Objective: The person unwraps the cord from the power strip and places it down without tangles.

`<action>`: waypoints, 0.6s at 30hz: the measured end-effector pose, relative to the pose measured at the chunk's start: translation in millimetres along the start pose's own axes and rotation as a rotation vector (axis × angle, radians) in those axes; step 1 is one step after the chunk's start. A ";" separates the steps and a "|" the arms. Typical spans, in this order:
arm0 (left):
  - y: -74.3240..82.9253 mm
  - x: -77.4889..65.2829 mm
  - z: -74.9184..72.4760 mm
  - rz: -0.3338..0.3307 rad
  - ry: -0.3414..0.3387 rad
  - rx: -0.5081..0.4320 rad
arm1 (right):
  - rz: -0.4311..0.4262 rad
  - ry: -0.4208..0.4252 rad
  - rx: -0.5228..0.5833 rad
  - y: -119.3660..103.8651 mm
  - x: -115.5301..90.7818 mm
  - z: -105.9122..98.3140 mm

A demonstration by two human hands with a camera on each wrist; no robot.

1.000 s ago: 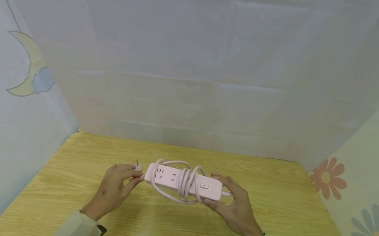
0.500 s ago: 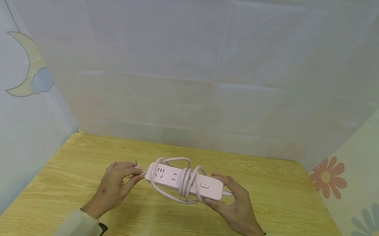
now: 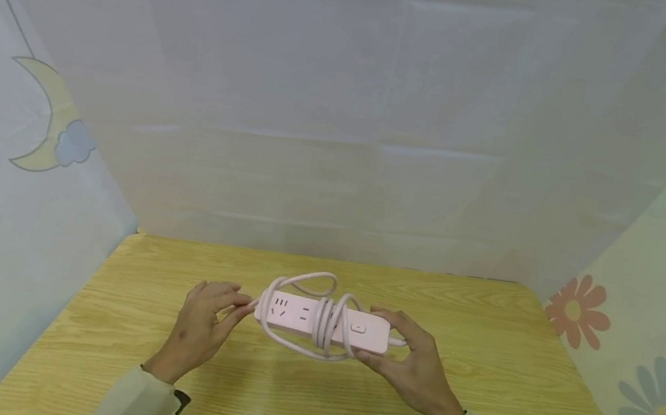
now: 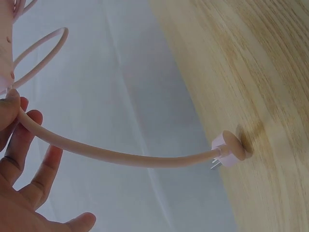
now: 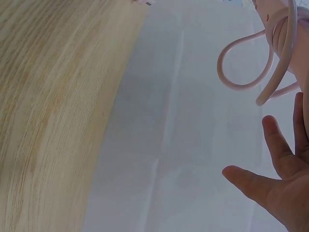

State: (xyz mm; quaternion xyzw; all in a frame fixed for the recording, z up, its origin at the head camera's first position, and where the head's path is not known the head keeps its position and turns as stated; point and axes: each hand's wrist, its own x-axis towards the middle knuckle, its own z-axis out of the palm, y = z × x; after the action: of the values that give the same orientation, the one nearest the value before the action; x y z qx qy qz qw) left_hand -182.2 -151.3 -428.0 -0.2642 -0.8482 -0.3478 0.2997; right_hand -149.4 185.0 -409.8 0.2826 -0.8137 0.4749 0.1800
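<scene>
A pale pink power strip (image 3: 289, 312) is held above the table, its own cord (image 3: 323, 323) wound several times around its middle with loose loops at the left. My right hand (image 3: 421, 369) grips the strip's right end, near the switch, between thumb and fingers. At the left end, my left hand (image 3: 200, 332) pinches the cord between thumb and index finger. In the left wrist view the free cord (image 4: 130, 158) runs from those fingers down to a plug (image 4: 227, 149) with metal prongs, close to the tabletop. The left hand hides that plug in the head view.
The wooden table (image 3: 299, 407) lies beneath both hands. A pale sheet wall (image 3: 346, 129) rises behind its far edge. Printed side walls stand left and right, with a moon (image 3: 50, 116) and flowers (image 3: 576, 312).
The plug has dropped out of sight behind the left hand in the head view. The cord's upper loop has grown taller and looser. The right hand stays nearly still.
</scene>
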 end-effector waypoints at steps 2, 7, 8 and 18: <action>0.2 0.7 -0.6 0.005 0.003 -0.001 | 0.001 0.000 -0.005 0.1 0.1 0.0; 0.8 1.7 -1.7 0.009 0.009 -0.004 | 0.002 0.002 -0.008 0.8 0.6 -0.4; 1.0 1.9 -1.9 0.010 0.010 -0.004 | 0.001 0.002 -0.007 1.2 0.5 -0.5; 3.6 3.4 -3.4 0.008 0.025 -0.019 | 0.000 -0.011 -0.007 2.8 0.0 -0.9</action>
State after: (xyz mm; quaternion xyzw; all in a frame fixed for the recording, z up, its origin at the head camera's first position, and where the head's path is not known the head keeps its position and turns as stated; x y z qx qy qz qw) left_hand -181.0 -150.8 -422.1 -0.2662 -0.8399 -0.3578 0.3093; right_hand -151.1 186.8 -411.2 0.2849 -0.8162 0.4706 0.1765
